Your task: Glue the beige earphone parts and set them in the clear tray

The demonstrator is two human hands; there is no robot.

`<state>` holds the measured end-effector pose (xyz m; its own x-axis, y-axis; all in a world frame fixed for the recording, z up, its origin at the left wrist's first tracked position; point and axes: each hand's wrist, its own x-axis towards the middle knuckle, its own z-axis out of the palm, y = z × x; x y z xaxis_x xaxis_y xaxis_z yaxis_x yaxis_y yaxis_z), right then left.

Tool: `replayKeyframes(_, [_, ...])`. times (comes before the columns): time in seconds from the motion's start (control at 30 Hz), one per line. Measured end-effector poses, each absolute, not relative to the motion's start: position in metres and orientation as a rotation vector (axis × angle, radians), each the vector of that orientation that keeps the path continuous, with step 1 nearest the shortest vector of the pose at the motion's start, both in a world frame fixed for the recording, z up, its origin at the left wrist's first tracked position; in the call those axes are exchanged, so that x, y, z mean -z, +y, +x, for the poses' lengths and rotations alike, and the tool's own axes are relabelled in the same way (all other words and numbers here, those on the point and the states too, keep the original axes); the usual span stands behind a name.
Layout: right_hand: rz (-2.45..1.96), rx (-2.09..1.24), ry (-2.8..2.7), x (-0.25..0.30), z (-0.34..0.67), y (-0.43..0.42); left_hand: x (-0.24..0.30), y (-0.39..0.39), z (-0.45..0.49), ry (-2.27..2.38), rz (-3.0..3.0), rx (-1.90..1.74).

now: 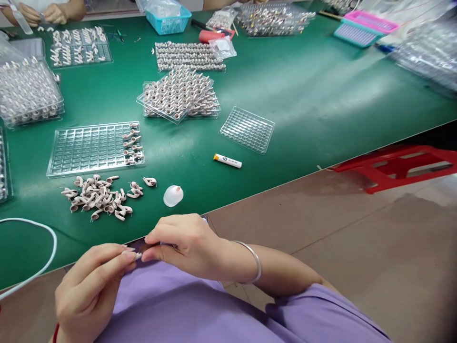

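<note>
A small part (139,256) is pinched between the left hand (91,290) and the right hand (185,245), both grips closed on it, near the edge of the green worktop (303,95). A pile of loose parts (100,196) is seen farther left.

Table (321,109) lies bare right of the tray (85,150), past a lighter (227,161). Nearer than the tray, a pile (98,196) and a dome (173,196) block the way. Behind it stand stacked trays (178,93).
</note>
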<state>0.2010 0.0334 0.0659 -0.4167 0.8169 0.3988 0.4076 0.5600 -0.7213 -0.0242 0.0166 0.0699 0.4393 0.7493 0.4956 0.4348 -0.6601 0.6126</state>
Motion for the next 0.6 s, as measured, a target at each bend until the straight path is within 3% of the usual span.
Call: replayKeyframes(0.6, [-0.976,-0.682,-2.029,-0.0635,0.2007,0.0341,-0.0696,0.0168,-0.0234,1.022,2.299,-1.070])
